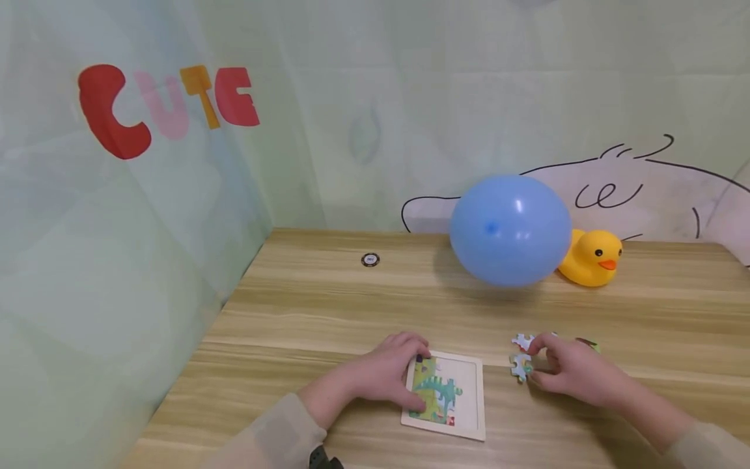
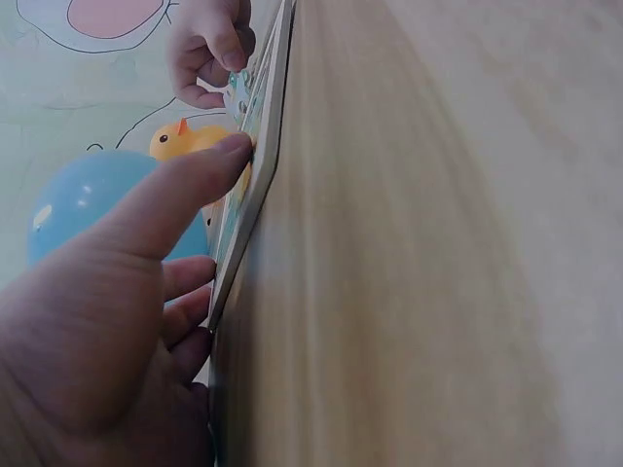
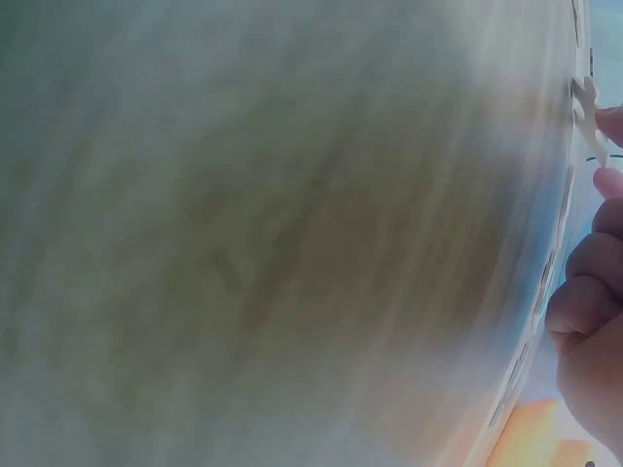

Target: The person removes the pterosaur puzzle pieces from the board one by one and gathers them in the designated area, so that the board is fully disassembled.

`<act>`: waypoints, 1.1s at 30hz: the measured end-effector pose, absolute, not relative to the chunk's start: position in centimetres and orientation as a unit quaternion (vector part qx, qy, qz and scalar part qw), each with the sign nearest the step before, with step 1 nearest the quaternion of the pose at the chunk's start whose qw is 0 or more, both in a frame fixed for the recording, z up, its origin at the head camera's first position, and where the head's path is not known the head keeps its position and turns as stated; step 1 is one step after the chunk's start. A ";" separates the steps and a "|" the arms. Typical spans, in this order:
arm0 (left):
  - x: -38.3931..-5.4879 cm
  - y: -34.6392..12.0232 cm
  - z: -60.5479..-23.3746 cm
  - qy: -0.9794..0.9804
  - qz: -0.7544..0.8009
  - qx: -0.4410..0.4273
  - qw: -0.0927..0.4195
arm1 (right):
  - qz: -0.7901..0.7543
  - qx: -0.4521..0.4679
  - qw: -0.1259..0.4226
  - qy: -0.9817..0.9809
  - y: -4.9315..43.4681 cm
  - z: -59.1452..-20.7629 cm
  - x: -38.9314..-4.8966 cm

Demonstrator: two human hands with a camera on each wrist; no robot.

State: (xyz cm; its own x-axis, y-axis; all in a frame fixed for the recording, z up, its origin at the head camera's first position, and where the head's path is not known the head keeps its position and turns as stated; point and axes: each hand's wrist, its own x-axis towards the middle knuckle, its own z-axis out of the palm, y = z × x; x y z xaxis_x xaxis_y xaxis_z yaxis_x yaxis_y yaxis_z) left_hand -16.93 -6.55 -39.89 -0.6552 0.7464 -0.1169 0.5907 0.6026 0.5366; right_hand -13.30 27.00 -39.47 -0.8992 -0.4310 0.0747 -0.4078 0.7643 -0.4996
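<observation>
A square jigsaw puzzle in a pale wooden frame (image 1: 482, 397) lies on the table, its left part filled with a green dinosaur picture and its right part bare. My left hand (image 1: 389, 371) rests over its left side, thumb on the picture and fingers at the upper left edge; the left wrist view shows the thumb (image 2: 190, 190) stretched out straight. To the right of the frame, my right hand (image 1: 577, 370) pinches a puzzle piece (image 1: 519, 367) between thumb and forefinger. In the right wrist view this piece (image 3: 586, 117) is tilted up off the table.
Another loose puzzle piece (image 1: 523, 341) lies just beyond the right fingertips, and a greenish piece (image 1: 588, 344) shows behind that hand. Farther back are a blue balloon (image 1: 510, 231), a yellow rubber duck (image 1: 592, 260) and a black-and-white poker chip (image 1: 370, 260). A printed curtain (image 1: 351, 130) hangs behind the table.
</observation>
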 end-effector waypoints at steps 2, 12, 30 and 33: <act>-17.0 -6.6 -39.8 0.877 0.227 0.386 0.173 | -0.258 -0.225 0.021 0.939 27.2 -39.4 -13.2; -16.9 -6.7 -39.3 0.873 0.221 0.387 0.196 | -0.251 -0.210 0.024 0.945 28.3 -39.8 -12.8; -16.9 -6.9 -39.6 0.873 0.226 0.385 0.196 | -0.226 -0.216 0.036 0.949 28.8 -39.9 -12.8; -16.9 -6.9 -39.6 0.874 0.225 0.384 0.193 | -0.222 -0.221 0.026 0.949 28.8 -39.9 -12.8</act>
State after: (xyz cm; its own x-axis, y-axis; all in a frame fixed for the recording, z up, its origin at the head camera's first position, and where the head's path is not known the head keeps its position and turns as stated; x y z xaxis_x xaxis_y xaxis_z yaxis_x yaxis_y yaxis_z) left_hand -16.89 -6.95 -39.63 -0.6304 0.7586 -0.1644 0.5847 0.6034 0.5423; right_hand -12.76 28.79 -39.94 -0.9007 -0.4316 0.0492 -0.4087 0.8038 -0.4323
